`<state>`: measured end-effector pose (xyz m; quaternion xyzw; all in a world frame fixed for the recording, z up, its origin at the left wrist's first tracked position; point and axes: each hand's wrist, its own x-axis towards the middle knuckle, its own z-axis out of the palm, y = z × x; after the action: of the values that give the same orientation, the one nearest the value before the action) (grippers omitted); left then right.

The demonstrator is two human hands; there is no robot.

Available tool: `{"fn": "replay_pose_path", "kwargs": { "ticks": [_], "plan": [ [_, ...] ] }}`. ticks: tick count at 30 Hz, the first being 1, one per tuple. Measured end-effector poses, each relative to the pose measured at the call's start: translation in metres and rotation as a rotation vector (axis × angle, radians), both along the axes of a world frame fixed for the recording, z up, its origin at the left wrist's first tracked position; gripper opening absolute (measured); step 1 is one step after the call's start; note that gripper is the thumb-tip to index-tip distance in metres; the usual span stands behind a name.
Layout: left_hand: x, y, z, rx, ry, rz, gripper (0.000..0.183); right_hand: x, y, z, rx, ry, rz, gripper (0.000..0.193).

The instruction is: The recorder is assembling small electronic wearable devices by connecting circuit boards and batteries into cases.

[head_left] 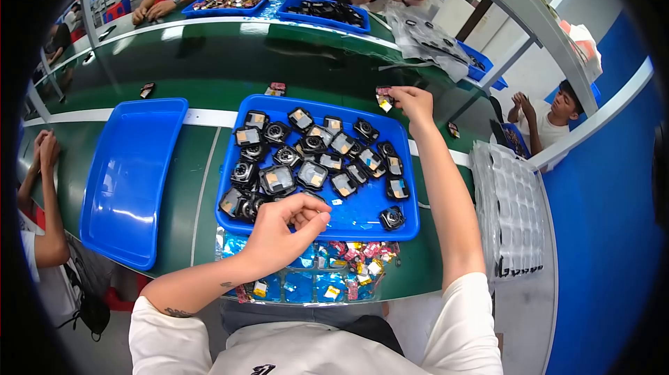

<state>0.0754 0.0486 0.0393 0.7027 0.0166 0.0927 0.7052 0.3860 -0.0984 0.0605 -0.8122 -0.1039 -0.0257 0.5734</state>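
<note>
My right hand [414, 104] reaches out past the far right corner of a blue tray [366, 218]. Pinched in its fingertips is a small electronic part [384, 99] with pink, white and yellow on it, over the green belt. My left hand [293, 223] hovers at the tray's near side, fingers curled together; whatever they hold, if anything, is hidden. Several black watch cases [277, 178] with square windows or round backs fill much of the tray, one lying apart at its right. Close to my body, a clear compartmented tray [300, 286] carries blue film and pink-and-yellow parts [362, 263].
Left of me lies a bare blue tray [129, 187]. Small parts [277, 88] sit spaced along the green belt [216, 72]. Stacked clear blister trays [512, 215] stand at my right. Across the belt, people work beside blue trays [324, 14]; others sit left and right.
</note>
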Motion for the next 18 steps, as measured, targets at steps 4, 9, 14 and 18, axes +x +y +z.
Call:
{"fn": "replay_pose_path", "kwargs": {
  "ticks": [4,9,14,18],
  "plan": [
    [-0.001,0.000,-0.006,0.011,0.015,-0.010,0.013,0.043,0.000,-0.038,-0.078,0.191,-0.063,0.011],
    [-0.001,-0.002,-0.005,-0.027,0.022,-0.018,0.013,0.056,-0.012,-0.059,0.058,0.272,0.157,0.011],
    [-0.001,0.005,-0.004,-0.123,0.043,-0.045,0.012,0.006,-0.011,-0.023,-0.209,-0.204,0.071,0.018],
    [0.006,0.012,-0.002,-0.204,0.044,-0.038,0.017,-0.097,0.003,0.026,-0.011,-0.304,0.262,0.018]
  ]
}}
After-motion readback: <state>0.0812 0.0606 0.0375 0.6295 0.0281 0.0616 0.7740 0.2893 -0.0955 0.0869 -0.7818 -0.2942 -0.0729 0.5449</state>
